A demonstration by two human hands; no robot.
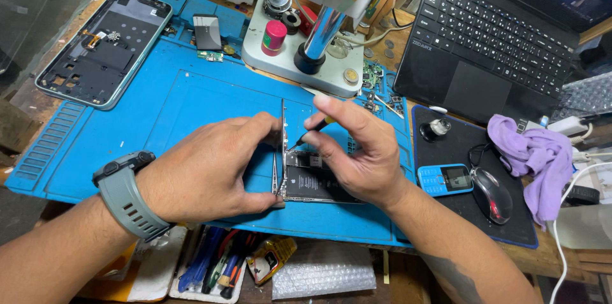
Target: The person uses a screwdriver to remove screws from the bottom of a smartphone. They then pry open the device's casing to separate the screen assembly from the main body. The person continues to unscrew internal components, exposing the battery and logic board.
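Note:
An opened smartphone (312, 183) lies on the blue work mat (172, 106), its battery and board exposed. Its screen panel (282, 144) stands on edge, lifted along the left side. My left hand (210, 167), with a grey watch on the wrist, grips that upright panel between thumb and fingers. My right hand (357, 151) rests over the phone body and holds a thin yellow-handled tool (313, 129), its tip pointing at the phone's upper part near the panel hinge.
A separate phone frame (105, 45) lies at the mat's far left. A microscope stand (306, 36) on a white base sits behind. A laptop (497, 29), small blue keypad phone (445, 179), mouse (492, 194) and purple cloth (539, 157) are at right. Tool tray (213, 269) near the front edge.

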